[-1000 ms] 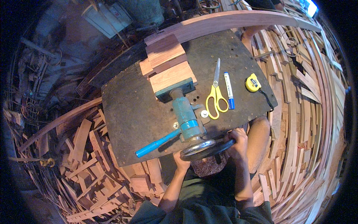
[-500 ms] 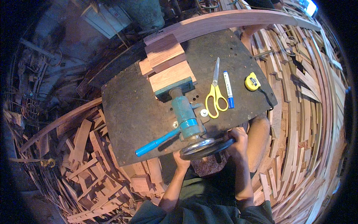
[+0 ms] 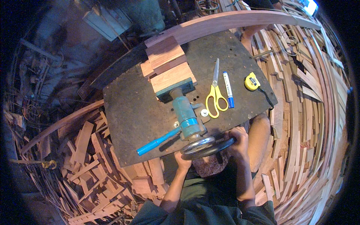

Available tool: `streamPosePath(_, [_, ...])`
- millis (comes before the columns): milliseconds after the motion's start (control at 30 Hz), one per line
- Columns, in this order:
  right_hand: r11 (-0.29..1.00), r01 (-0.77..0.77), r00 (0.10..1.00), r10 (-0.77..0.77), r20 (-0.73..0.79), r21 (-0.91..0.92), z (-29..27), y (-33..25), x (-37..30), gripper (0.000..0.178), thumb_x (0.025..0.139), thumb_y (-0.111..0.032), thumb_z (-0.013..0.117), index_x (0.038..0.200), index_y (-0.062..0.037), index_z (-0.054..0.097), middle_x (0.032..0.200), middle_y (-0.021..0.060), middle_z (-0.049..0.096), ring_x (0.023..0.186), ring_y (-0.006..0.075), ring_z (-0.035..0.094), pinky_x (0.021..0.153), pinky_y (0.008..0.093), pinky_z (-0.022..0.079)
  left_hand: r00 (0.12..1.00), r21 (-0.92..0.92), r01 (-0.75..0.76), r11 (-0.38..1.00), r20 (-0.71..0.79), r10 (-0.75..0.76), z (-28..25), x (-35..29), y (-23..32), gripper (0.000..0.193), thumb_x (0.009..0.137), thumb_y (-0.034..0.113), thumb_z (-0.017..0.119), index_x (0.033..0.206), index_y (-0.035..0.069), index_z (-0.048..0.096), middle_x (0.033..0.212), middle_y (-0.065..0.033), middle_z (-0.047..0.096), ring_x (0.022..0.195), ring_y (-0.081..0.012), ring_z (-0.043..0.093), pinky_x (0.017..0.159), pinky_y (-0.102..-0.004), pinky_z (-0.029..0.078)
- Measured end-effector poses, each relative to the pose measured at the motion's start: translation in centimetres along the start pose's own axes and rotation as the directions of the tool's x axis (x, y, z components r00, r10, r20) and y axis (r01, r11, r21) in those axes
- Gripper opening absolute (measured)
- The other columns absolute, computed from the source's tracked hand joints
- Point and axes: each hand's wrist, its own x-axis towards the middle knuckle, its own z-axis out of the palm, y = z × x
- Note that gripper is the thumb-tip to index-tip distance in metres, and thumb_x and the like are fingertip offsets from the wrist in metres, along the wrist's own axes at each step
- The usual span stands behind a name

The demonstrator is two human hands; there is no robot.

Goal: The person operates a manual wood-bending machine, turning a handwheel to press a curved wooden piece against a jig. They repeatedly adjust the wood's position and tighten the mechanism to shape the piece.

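Note:
A teal screw clamp with a bright blue lever is mounted on the dark work table. On its near end sit a chrome ring and a black handwheel. My left hand is closed at the wheel's left edge, its fingers mostly hidden beneath. My right hand wraps round the wheel's right side. The clamp's flat green jaw presses against a wooden block. Beyond it, another wood block lies against a long curved plank.
Yellow-handled scissors, a white-and-blue marker and a yellow tape measure lie on the dark table top. Wood offcuts are heaped at left; long strips cover the right. Another person's leg shows at the far side.
Both hands stay on the handwheel, which looks almost unmoved. The view has shifted very slightly; the table items otherwise keep their places.

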Motion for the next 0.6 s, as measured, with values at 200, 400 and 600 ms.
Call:
streamPosePath(200, [1.000, 0.020, 0.999, -0.019, -0.037, 0.004, -0.02, -0.61, 0.25, 0.026, 0.074, -0.007, 0.070, 0.058, -0.0046, 0.049, 0.057, 0.0117, 0.050, 0.058, 0.0306, 0.050, 0.062, 0.0365, 0.038, 0.997, 0.035, -0.023, 0.999, 0.079, 0.020, -0.54, -0.29, -0.66, 0.018, 0.076, 0.010, 0.061, 0.087, -0.002, 0.070, 0.081, -0.0167, 0.070, 0.079, -0.0311, 0.070, 0.074, -0.0373, 0.052])
streamPosePath(400, [1.000, 0.014, 1.000, -0.014, -0.013, -0.003, 0.05, -0.30, 0.04, 0.024, 0.074, -0.009, 0.070, 0.061, -0.0038, 0.050, 0.060, 0.0131, 0.050, 0.062, 0.0324, 0.050, 0.064, 0.0391, 0.038, 0.998, 0.044, -0.053, 0.998, 0.028, 0.052, -0.17, -0.24, -0.91, 0.018, 0.077, 0.012, 0.061, 0.085, -0.002, 0.070, 0.078, -0.0169, 0.069, 0.074, -0.0316, 0.069, 0.072, -0.0381, 0.052])
streamPosePath(600, [0.999, 0.012, 1.000, -0.012, -0.001, -0.048, 0.07, -0.05, -0.09, 0.023, 0.072, -0.009, 0.071, 0.062, -0.0033, 0.051, 0.061, 0.0133, 0.052, 0.063, 0.0330, 0.051, 0.065, 0.0396, 0.039, 0.999, -0.004, 0.032, 0.999, 0.038, -0.032, -0.21, -0.18, -0.17, 0.019, 0.077, 0.014, 0.061, 0.081, -0.002, 0.069, 0.072, -0.0180, 0.067, 0.070, -0.0306, 0.069, 0.069, -0.0380, 0.051])
